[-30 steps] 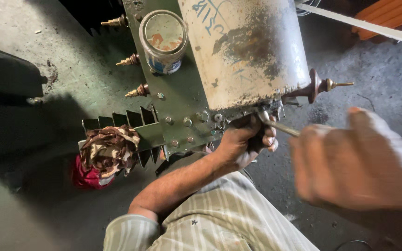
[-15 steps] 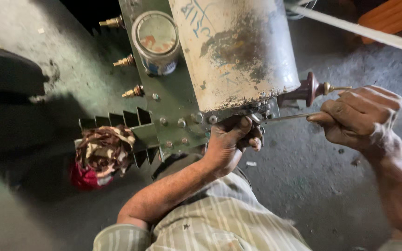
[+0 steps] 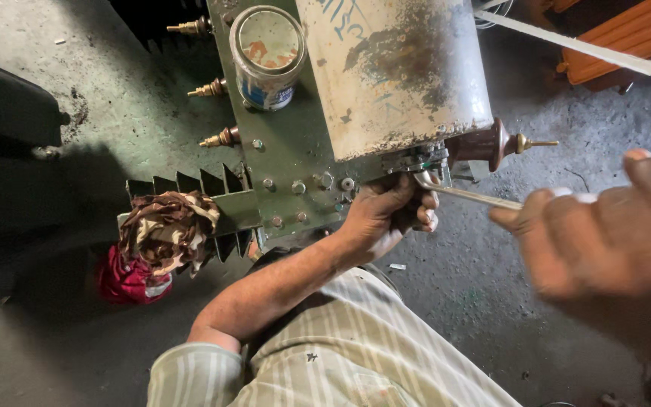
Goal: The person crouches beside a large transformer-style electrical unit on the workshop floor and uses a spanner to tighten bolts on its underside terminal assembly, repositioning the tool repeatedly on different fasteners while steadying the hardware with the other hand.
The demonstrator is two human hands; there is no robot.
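left hand (image 3: pixel 386 218): curled against the bolted edge of the green steel transformer lid (image 3: pixel 295 162), fingers hide what it grips
right hand (image 3: pixel 604 226): blurred, fingers closed on the thin flat grey metal spanner (image 3: pixel 465 195); its head sits at the bolts just above the left hand
above hands: rusty pale cylinder tank (image 3: pixel 393 68), dented round tin can (image 3: pixel 267 47)
left of left hand: crumpled patterned rag (image 3: pixel 163 230) on cooling fins
right of tank: brown ribbed insulator (image 3: pixel 491 143)

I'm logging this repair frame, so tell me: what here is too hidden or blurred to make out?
Head view only:
- Right hand: motion-blurred, so its grip on the spanner is unclear.
- Spanner head: tucked under the grey cylinder.
- Left hand: fingers curl under the green housing, contact hidden.
- Cylinder top: cut off by the frame edge.
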